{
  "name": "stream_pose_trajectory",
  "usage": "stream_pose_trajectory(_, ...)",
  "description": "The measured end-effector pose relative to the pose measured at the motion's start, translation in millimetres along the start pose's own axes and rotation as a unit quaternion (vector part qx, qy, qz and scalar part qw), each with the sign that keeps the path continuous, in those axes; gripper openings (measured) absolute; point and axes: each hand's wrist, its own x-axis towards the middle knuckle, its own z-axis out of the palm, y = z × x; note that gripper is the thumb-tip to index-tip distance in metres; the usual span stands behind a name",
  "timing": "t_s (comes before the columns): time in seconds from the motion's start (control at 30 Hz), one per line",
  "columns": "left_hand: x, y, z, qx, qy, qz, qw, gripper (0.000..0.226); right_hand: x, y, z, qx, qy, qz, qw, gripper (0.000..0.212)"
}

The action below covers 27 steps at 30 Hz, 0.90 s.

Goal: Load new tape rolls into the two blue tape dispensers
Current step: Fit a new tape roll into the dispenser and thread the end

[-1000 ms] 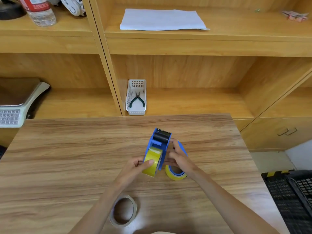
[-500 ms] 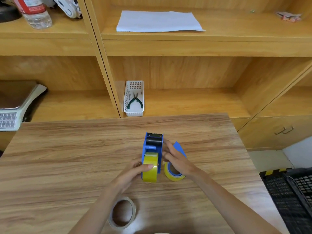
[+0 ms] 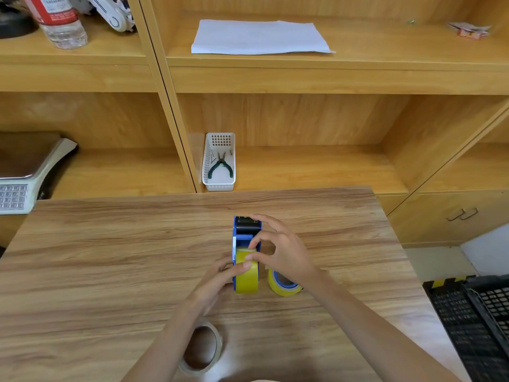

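Note:
A blue tape dispenser (image 3: 246,234) stands on the wooden table (image 3: 110,257) with a yellow tape roll (image 3: 247,279) seated in it. My left hand (image 3: 220,277) grips the dispenser's left side, thumb on the roll. My right hand (image 3: 278,249) reaches over it and pinches at the tape end on top of the roll with thumb and forefinger. A second blue dispenser with a yellow roll (image 3: 282,283) lies just to the right, partly hidden under my right hand. A near-empty pale tape roll (image 3: 203,351) lies flat near the table's front edge.
Wooden shelves rise behind the table. A white basket (image 3: 219,164) with green pliers sits on the lower shelf, a scale (image 3: 24,172) at far left, white paper (image 3: 256,37) above. A black crate (image 3: 479,321) stands on the floor at right.
The dispenser was set upright and straight on the table. My right hand has moved from its right side to the top of the roll, fingers pinching at the tape end.

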Motion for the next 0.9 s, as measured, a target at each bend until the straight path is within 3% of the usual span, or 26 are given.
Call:
stream_pose_trajectory(0.23, 0, -2, 4, -0.016, 0.007, -0.024, 1.000, 0.042, 4, 3, -5, -0.062, -0.009, -0.027, 0.998, 0.017)
stream_pose_trajectory(0.53, 0, -1, 9, -0.012, -0.009, -0.024, 1.000, 0.008, 5, 12, -7, 0.002, -0.016, 0.031, 0.999, 0.014)
stream_pose_trajectory(0.63, 1, -3, 8, -0.006, -0.025, -0.019, 0.999, 0.032, 8, 14, -11, 0.027, -0.046, 0.052, 0.997, 0.017)
stream_pose_trajectory(0.73, 3, -4, 7, -0.012, -0.040, -0.022, 0.999, 0.036, 9, 10, -15, 0.006, -0.087, 0.046, 0.995, 0.016)
stream_pose_trajectory(0.9, 6, -6, 2, -0.029, -0.069, -0.043, 0.996, 0.042, 8, 11, -13, -0.024, -0.082, 0.033, 0.996, 0.018)
